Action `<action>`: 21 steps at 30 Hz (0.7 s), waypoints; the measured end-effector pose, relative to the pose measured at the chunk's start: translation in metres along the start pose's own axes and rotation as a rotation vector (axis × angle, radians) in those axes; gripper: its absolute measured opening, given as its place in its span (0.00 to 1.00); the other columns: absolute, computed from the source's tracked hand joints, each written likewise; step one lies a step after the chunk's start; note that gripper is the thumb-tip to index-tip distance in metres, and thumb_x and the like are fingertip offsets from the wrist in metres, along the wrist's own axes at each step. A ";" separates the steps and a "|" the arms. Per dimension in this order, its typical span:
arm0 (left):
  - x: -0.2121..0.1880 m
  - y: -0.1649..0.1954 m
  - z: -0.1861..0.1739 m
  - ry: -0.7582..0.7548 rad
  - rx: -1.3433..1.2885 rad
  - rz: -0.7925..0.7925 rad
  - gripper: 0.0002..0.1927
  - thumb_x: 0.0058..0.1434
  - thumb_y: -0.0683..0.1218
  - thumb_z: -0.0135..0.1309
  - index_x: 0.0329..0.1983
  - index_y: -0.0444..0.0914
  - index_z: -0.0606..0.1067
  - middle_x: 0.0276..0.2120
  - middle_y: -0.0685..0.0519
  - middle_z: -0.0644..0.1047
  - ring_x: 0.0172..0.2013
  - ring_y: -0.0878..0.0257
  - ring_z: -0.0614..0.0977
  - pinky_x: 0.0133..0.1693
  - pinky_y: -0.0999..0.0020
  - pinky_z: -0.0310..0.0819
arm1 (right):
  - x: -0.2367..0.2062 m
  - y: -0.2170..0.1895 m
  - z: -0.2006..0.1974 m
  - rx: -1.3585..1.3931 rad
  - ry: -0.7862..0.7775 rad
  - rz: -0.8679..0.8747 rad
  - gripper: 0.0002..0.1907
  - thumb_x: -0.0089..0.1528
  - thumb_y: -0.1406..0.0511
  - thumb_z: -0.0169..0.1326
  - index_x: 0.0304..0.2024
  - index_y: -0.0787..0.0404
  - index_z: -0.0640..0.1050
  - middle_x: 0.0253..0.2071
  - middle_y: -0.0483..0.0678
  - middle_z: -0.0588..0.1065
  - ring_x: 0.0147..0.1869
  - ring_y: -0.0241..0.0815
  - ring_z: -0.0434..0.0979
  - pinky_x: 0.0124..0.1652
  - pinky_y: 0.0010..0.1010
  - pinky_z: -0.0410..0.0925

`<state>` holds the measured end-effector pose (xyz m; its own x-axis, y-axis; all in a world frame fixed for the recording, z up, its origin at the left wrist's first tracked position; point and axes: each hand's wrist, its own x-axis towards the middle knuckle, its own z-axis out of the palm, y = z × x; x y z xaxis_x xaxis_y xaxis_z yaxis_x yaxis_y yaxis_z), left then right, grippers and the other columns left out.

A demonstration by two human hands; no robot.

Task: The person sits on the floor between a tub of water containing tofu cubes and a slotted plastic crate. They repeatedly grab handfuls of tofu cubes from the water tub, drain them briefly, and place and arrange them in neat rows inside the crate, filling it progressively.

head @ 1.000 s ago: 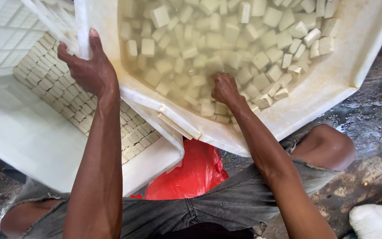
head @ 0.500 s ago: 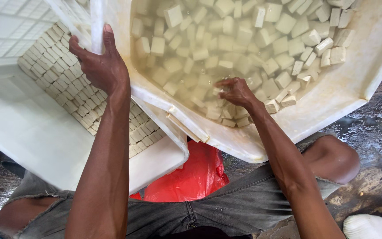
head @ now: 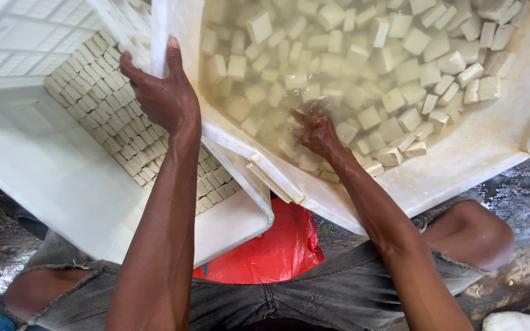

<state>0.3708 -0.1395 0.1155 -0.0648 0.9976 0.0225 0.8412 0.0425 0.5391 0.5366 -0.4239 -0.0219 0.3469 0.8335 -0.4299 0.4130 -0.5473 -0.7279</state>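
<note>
Right hand [head: 315, 132] dips into the tub [head: 492, 153], fingers curled loosely among the tofu cubes [head: 400, 67]; left hand [head: 161, 98] clamps the tub's rim, beside the stacked crate [head: 50, 184].

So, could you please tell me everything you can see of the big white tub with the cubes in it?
The white plastic tub is large, with a thick rounded rim, stained and worn. It holds cloudy yellowish water full of pale tofu-like cubes, some afloat, some sunk. The right hand dips into the water among them; the left hand grips its rim beside a white crate of neatly packed cubes.
</note>
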 end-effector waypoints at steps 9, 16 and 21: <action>-0.003 0.014 -0.009 -0.033 -0.021 -0.024 0.46 0.64 0.69 0.58 0.69 0.33 0.57 0.59 0.32 0.73 0.51 0.40 0.83 0.45 0.44 0.81 | 0.025 -0.055 -0.035 0.207 0.010 -0.154 0.30 0.56 0.69 0.67 0.61 0.50 0.80 0.54 0.53 0.78 0.51 0.48 0.79 0.52 0.36 0.76; -0.002 0.015 -0.008 -0.019 -0.008 0.005 0.45 0.65 0.69 0.58 0.69 0.32 0.58 0.57 0.30 0.74 0.52 0.38 0.83 0.48 0.44 0.80 | 0.100 -0.085 0.005 -0.006 -0.110 -0.417 0.34 0.52 0.78 0.57 0.61 0.49 0.79 0.62 0.49 0.77 0.66 0.55 0.73 0.58 0.38 0.74; -0.001 0.014 -0.008 0.006 -0.007 0.062 0.46 0.67 0.69 0.58 0.70 0.31 0.57 0.58 0.28 0.73 0.54 0.37 0.82 0.51 0.43 0.79 | 0.108 -0.071 0.022 -0.181 -0.183 -0.537 0.39 0.55 0.76 0.55 0.68 0.47 0.73 0.67 0.51 0.70 0.68 0.55 0.71 0.67 0.42 0.67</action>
<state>0.3784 -0.1404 0.1301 -0.0158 0.9980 0.0612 0.8398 -0.0200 0.5425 0.5259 -0.2933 -0.0286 -0.0950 0.9878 -0.1234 0.6330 -0.0357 -0.7734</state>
